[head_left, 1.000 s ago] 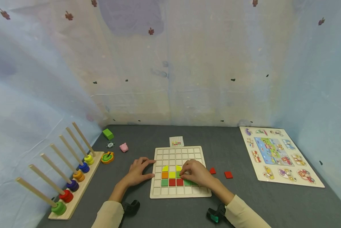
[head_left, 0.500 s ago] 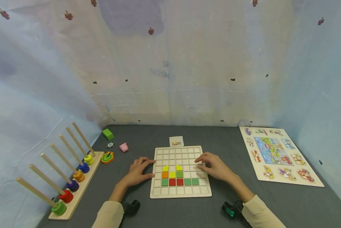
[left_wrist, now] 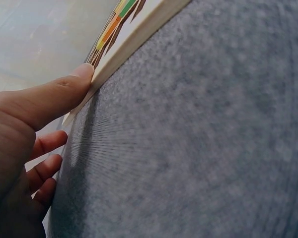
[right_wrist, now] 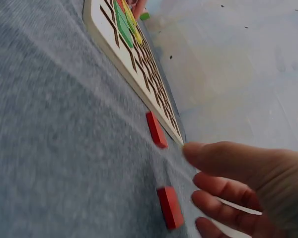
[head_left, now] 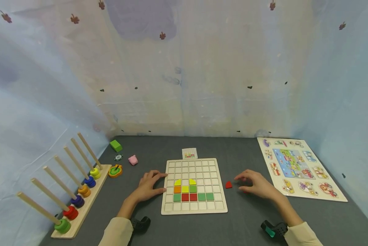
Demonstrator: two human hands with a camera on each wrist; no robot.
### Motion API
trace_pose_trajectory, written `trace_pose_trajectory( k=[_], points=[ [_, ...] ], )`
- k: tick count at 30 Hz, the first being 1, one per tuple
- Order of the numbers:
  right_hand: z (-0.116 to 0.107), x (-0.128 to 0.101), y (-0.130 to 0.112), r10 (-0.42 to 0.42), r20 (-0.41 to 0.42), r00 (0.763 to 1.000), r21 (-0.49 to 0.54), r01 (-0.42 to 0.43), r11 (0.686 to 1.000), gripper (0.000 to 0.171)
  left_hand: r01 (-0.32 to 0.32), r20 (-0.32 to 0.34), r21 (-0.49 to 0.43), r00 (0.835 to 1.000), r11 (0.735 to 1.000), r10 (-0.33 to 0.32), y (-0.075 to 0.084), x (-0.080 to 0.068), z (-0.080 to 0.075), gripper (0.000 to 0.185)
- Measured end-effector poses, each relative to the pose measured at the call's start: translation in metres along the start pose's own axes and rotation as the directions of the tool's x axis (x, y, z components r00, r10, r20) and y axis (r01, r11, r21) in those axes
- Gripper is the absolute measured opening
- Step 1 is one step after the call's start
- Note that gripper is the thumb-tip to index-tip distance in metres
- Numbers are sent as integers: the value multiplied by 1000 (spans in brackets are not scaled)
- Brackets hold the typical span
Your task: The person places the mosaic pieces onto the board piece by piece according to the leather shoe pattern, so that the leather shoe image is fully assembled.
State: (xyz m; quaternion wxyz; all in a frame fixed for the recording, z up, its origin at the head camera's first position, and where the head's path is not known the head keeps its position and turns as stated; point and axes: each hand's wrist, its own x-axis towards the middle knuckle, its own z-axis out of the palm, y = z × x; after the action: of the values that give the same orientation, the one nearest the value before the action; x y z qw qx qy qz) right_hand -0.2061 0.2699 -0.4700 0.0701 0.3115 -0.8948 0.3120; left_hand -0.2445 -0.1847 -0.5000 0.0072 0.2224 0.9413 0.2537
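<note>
A wooden grid board (head_left: 202,206) lies flat on the dark table with coloured tiles set in its cells: yellow, orange, green (head_left: 210,196) and red (head_left: 185,197). My left hand (head_left: 148,187) touches the board's left edge with thumb and fingertips, fingers spread. To the board's right, my right hand (head_left: 256,184) holds nothing and hovers over a red tile (right_wrist: 170,208), mostly hidden beneath it in the head view. Thumb and fingers are parted there. Another red tile (head_left: 228,185), pointed at the top, lies between that hand and the board.
A small pattern card (head_left: 189,153) sits behind the board. On the left stand a peg rack (head_left: 88,198) with coloured rings, a pink pig (head_left: 133,160), a green block (head_left: 116,146) and an orange-green toy (head_left: 115,171). A picture puzzle board (head_left: 294,196) lies at right.
My right hand has left the tiles on the board and moved right, past the board's edge, to the loose red tiles. My left hand has stayed at the left edge.
</note>
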Motion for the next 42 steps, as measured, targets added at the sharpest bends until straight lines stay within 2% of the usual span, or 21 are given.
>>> trace_pose_trajectory(
  k=[3, 12, 21, 25, 30, 33, 37, 42],
  points=[
    [-3, -6, 4, -2, 25, 1000, 8, 2, 1000, 34, 0, 2, -1, 1000, 1000, 0, 0, 0, 0, 58],
    [-10, -14, 8, 82, 136, 987, 18, -85, 996, 36, -8, 7, -6, 1000, 1000, 9, 0, 0, -1, 59],
    [-6, -10, 11, 69, 95, 993, 2, -69, 998, 26, -17, -4, -4, 1000, 1000, 17, -1, 1, -1, 58],
    [1, -2, 6, 51, 25, 998, -32, -50, 998, 24, -14, 0, -9, 1000, 1000, 14, -1, 1, 0, 59],
    [14, 14, -4, -47, -28, 999, -16, 46, 999, 25, -12, 3, -5, 1000, 1000, 12, 0, 0, -1, 58],
    [22, 25, -13, -93, -4, 996, 38, 93, 995, 26, -12, 4, -3, 1000, 1000, 12, 1, 0, -2, 58],
    [34, 38, -27, -107, 59, 992, 110, 101, 989, 27, -4, 7, -5, 1000, 1000, 4, 1, 0, -2, 59],
    [49, 54, -44, -123, 85, 989, 136, 110, 985, 27, -1, 4, -3, 1000, 1000, 1, 1, 0, -1, 58]
  ],
)
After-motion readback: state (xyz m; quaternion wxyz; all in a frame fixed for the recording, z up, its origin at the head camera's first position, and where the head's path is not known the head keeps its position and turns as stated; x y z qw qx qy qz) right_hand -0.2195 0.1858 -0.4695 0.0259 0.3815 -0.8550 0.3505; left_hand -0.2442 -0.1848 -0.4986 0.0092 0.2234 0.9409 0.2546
